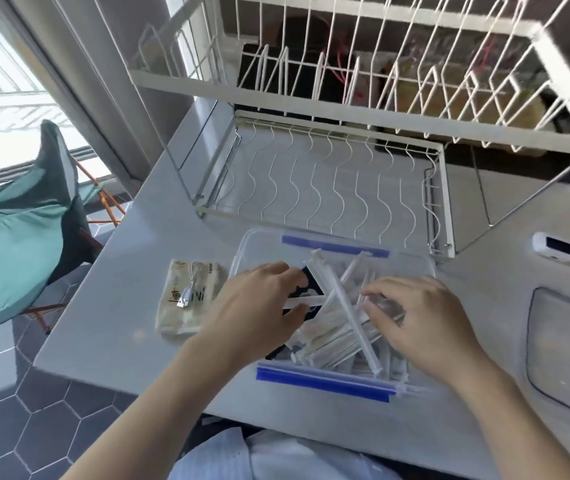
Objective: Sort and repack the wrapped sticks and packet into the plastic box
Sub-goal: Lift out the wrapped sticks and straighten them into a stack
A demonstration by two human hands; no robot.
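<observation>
A clear plastic box point(411, 261) with blue clip edges stands on the grey counter in front of me. Several white wrapped sticks point(345, 306) lie crisscrossed inside it, on top of a dark packet point(311, 282). My left hand point(255, 306) reaches into the box's left side and pinches one wrapped stick between thumb and fingers. Over the right side, my right hand point(418, 317) has its fingers curled round a bunch of clear-wrapped sticks. A beige packet point(190, 296) with a white cable on it lies on the counter to the left of the box.
A white wire dish rack point(328, 188) stands right behind the box, its upper tier point(345, 71) overhanging. A small white device point(553, 245) sits to the right, a recessed sink or tray point(567, 348) further right. A teal folding chair point(23, 230) stands on the floor at left.
</observation>
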